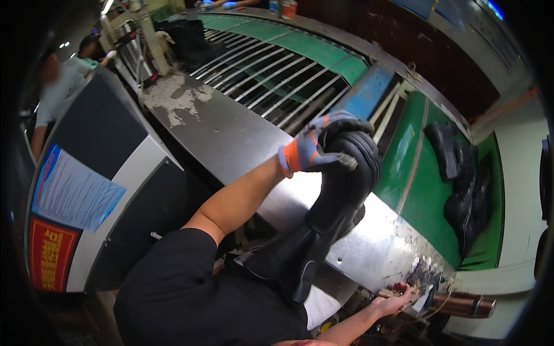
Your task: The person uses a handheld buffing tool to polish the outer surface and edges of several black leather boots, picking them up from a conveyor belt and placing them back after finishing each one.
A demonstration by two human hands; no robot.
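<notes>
My left hand (314, 147), in a grey glove with orange bands, grips the upper end of a black boot (340, 199). The boot hangs at a slant above the metal ledge, its lower part reaching down in front of my body. My right hand (397, 302) is bare and low at the right, by the ledge's near corner. Its fingers are curled around something small that I cannot make out. Close beside it are a heap of dark scraps (424, 275) and a copper-coloured cylinder (464, 305).
Beyond the metal ledge (231, 130) lies a slatted conveyor (271, 78) with green sheets. Several black boots (459, 202) lie on a green belt (407, 150) at right. A dark machine housing (109, 124) stands at left, with a person (60, 86) behind it.
</notes>
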